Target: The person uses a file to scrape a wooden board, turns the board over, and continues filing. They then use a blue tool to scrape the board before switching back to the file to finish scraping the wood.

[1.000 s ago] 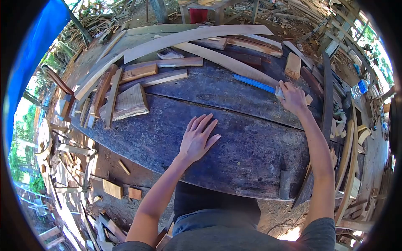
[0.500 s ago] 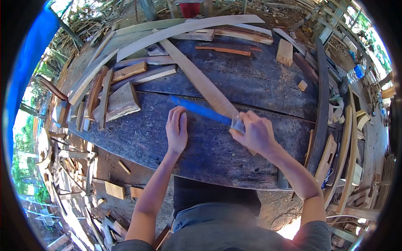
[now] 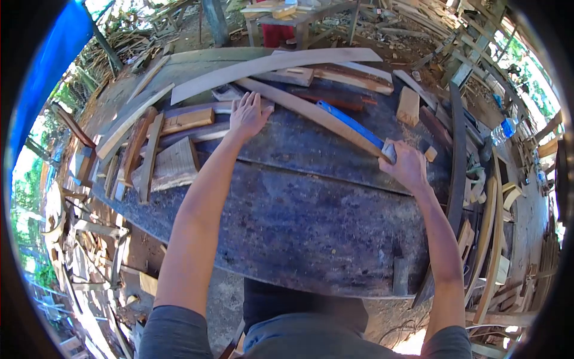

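Note:
My right hand (image 3: 406, 167) is closed around the grey end of a long, straight blue tool (image 3: 353, 124); its exact kind I cannot tell. The tool lies along a tapered wooden strip (image 3: 317, 115), whose near end reaches my right fingers. Toward the back left, my left hand (image 3: 248, 118) is stretched out with fingers apart, palm down. It overlaps pale wood offcuts (image 3: 218, 107) and sits just left of the strip's far part. Behind both hands arches a long curved board (image 3: 275, 66).
The dark worktable (image 3: 311, 239) has a lengthwise gap between its planks. Wood blocks (image 3: 173, 164) crowd its left side. A squared block (image 3: 408, 106) and a long dark bar (image 3: 458, 161) are on the right. Beyond stands another table (image 3: 323, 11) with a red item beneath.
Both hands have moved away from my body, the left up to the offcuts, the right farther out and rightward with the blue tool. The wooden strip has swung farther back on the table.

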A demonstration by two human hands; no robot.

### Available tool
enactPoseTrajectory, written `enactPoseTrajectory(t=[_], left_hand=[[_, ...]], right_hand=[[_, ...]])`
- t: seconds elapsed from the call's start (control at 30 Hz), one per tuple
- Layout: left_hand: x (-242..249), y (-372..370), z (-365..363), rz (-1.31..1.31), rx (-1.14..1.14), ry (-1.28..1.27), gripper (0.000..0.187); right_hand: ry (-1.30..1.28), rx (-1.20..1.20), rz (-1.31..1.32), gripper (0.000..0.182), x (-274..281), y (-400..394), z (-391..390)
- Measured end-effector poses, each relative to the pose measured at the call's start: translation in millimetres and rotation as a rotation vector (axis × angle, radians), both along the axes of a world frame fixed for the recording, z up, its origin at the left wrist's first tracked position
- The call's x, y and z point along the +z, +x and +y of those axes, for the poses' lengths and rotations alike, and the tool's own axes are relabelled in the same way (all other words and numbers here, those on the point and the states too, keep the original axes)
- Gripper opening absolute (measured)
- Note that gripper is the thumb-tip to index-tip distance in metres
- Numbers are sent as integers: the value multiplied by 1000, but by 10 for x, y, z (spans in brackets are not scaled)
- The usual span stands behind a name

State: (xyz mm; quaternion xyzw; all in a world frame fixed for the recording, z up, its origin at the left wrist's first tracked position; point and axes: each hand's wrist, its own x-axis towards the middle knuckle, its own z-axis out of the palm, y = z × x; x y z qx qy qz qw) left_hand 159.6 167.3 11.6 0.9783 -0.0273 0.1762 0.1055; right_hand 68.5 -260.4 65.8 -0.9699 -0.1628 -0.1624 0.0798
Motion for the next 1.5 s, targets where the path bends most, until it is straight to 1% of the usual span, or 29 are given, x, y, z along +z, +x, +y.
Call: enactPoseTrajectory(t=[0.03,0.13,0.17,0.2,0.23,0.27,0.3,0.33,0.4,0.43,0.5,0.6,0.8,0.87,0.9,0.93,1.0,1.03,1.07,1.13,1.17,1.23,1.27,1.3,1.33,1.37,1.4,1.47,1.5], left_hand=[[13,119,-18,111,86,55,71],[-10,94,-114,108,129,79,75],[3,57,-115,105,134,134,72],[23,-17,-81,122,133,130,72],[41,-146,-8,63,16,115,69],[29,-266,73,-1,-93,101,66],[-11,-363,129,-212,-153,134,55],[-3,-404,210,-208,-144,139,55],[89,-532,315,-290,-262,136,46],[209,-623,354,-253,-273,47,43],[104,-726,580,-266,-230,65,38],[81,-865,666,-237,-214,57,39],[147,-927,576,-82,-135,-36,43],[100,-960,483,-146,-115,15,45],[49,-1017,414,-243,-108,88,45],[16,-1072,378,-236,-109,85,45],[71,-1211,274,-302,-258,-61,40],[115,-1267,242,-286,-321,-229,35],[133,-1355,228,-360,-305,-326,34],[291,-1594,261,-342,-154,-454,35],[312,-1716,193,-333,-151,-457,35],[359,-1984,-84,-377,-113,-220,45],[393,-2154,-288,-278,-203,-99,52],[408,-2309,-490,-179,-288,23,60],[339,-2419,-630,-51,-353,67,69],[231,-2520,-715,81,-417,105,78],[137,-2601,-736,88,-409,96,78],[29,-2705,-752,257,-410,81,89],[21,-2741,-737,277,-378,76,97]], right_hand=[[-8,-8,33,52,-1,27,-19],[-14,-45,134,51,115,78,-6],[-20,-46,144,51,59,121,-36],[-24,14,68,52,-23,161,-82],[-23,77,0,53,-129,145,-111],[-21,88,20,53,-169,56,-52],[-59,110,61,52,-166,-58,45],[-95,128,98,51,-176,-181,143],[-33,151,75,48,-220,-523,394],[17,156,69,47,-197,-711,550],[98,206,64,43,-168,-998,844],[79,199,137,41,-257,-1246,1203],[91,118,170,38,-230,-1409,1388],[118,99,199,40,-244,-1441,1446],[149,87,230,43,-260,-1452,1452],[148,86,236,43,-281,-1450,1416],[240,160,218,52,-324,-1384,1293],[289,229,263,57,-302,-1332,1144],[288,229,287,57,-274,-1271,982],[377,271,176,53,-235,-1159,733],[375,269,186,53,-244,-1186,697],[201,198,93,47,-238,-1216,650],[198,203,92,47,-233,-1257,665],[171,291,151,47,-233,-1327,711],[143,377,215,46,-244,-1387,762],[103,412,176,46,-262,-1417,812],[97,420,185,46,-303,-1419,801],[180,462,118,47,-392,-1403,794],[178,469,120,47,-377,-1401,775]])
